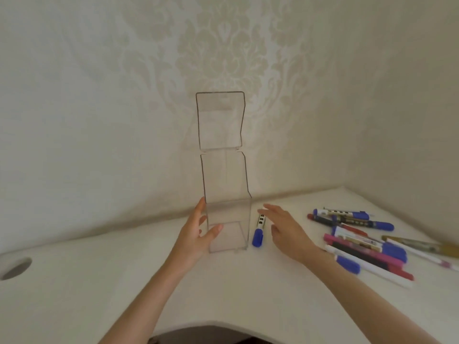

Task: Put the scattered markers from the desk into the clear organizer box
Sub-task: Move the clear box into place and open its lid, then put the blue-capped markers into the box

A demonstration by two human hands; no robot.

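a cable hole [15, 268] marks the desk [99, 264] at far left; the left hand [196, 235] grips the upright clear box [227, 214], lid [219, 120] flipped up; a lone blue-capped marker [258, 233] lies just beside it, under the right hand's [285, 229] spread, empty fingers; more markers [365, 244] lie scattered at right
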